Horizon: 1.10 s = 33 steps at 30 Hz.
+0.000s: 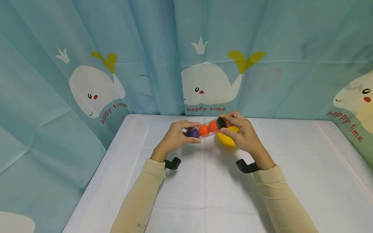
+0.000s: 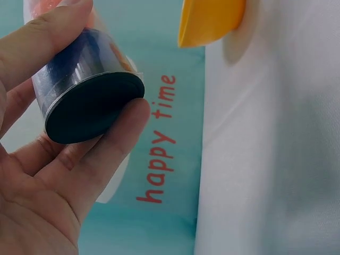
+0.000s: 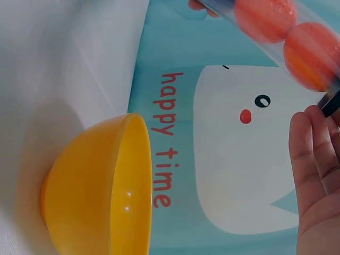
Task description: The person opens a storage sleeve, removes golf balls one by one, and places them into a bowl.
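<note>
A clear tube (image 1: 208,129) with black ends is held up between both hands, tilted with its right end higher. Inside it sit two orange balls (image 3: 265,18) and a dark blue-purple ball (image 1: 192,133). My left hand (image 1: 177,135) grips the lower left end, thumb and fingers around it; in the left wrist view the flat black base (image 2: 95,108) faces the camera. At the upper right end, my right hand (image 1: 242,131) pinches the black cap (image 1: 221,122). Behind the right hand, a yellow bowl (image 1: 227,139) stands on the table, partly covered in the head view.
The table carries a white cloth (image 1: 186,200). A pale blue curtain (image 1: 157,48) printed with white whales hangs along the back and left side. Black wrist mounts (image 1: 247,166) stick out from both sleeves.
</note>
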Tool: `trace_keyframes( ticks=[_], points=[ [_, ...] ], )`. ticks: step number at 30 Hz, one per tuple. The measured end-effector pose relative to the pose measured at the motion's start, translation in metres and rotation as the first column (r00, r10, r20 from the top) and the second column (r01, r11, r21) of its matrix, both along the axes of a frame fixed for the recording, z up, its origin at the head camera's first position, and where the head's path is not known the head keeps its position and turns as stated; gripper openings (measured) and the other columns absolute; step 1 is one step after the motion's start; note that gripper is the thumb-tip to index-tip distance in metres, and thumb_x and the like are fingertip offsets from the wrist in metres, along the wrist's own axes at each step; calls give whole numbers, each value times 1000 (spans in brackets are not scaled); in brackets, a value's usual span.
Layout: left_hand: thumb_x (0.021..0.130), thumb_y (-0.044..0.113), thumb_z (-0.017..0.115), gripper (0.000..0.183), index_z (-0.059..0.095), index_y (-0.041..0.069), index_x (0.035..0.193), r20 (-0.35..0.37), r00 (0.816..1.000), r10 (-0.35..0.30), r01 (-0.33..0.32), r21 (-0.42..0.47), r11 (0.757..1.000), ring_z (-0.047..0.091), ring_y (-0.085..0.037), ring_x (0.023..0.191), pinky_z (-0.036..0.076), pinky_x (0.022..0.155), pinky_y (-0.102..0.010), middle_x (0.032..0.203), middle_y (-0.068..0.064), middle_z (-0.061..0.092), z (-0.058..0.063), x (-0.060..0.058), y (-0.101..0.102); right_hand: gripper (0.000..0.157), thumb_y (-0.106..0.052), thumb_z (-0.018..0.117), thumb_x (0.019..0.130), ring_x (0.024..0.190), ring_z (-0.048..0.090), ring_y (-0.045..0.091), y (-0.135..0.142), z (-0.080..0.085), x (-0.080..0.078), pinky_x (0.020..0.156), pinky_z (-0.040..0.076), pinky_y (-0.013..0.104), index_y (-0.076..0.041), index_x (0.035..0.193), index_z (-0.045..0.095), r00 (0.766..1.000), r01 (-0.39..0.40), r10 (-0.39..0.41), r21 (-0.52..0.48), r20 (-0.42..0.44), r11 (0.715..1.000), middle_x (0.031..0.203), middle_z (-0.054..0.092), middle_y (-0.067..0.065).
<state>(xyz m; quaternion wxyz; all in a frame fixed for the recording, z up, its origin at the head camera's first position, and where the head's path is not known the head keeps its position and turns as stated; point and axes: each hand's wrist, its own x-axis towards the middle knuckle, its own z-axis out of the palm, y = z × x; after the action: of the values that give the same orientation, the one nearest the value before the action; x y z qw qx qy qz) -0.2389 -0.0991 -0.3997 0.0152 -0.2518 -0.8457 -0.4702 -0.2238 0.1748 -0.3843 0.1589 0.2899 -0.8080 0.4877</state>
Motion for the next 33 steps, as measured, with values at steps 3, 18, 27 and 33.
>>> trace_keyframes(
  ticks=[3, 18, 27, 33],
  points=[
    [74, 26, 94, 54, 75, 27, 125, 8, 1000, -5, 5, -1, 1000, 64, -18, 98, 58, 81, -33, 111, 4, 74, 0, -1, 0, 43, -2, 76, 88, 95, 54, 17, 0, 0, 0, 90, 45, 19, 4, 130, 68, 1000, 0, 0, 3, -2, 1000, 106, 63, 11],
    [75, 21, 93, 53, 75, 25, 124, 75, 996, -43, 43, 4, 999, 64, -18, 103, 57, 90, -39, 120, 4, 74, 2, -2, -4, 42, -1, 76, 89, 99, 57, 18, -1, 4, 2, 92, 46, 17, 4, 129, 68, 1000, -17, 17, 31, -8, 999, 110, 64, 11],
    [76, 21, 92, 53, 74, 21, 126, 116, 991, -71, 70, 16, 997, 64, -19, 105, 56, 95, -42, 122, 2, 74, 3, -3, -5, 42, 2, 78, 86, 97, 56, 18, 1, 7, 3, 87, 47, 15, 3, 127, 69, 999, -52, 52, 36, -10, 998, 111, 64, 11],
    [76, 21, 92, 55, 73, 21, 128, 143, 987, -74, 75, -1, 997, 64, -19, 107, 56, 95, -40, 123, 1, 73, 4, -3, -7, 43, 2, 78, 85, 98, 55, 19, 1, 8, 4, 87, 46, 16, 3, 127, 70, 997, -71, 72, 43, -6, 997, 113, 64, 11]
  ],
)
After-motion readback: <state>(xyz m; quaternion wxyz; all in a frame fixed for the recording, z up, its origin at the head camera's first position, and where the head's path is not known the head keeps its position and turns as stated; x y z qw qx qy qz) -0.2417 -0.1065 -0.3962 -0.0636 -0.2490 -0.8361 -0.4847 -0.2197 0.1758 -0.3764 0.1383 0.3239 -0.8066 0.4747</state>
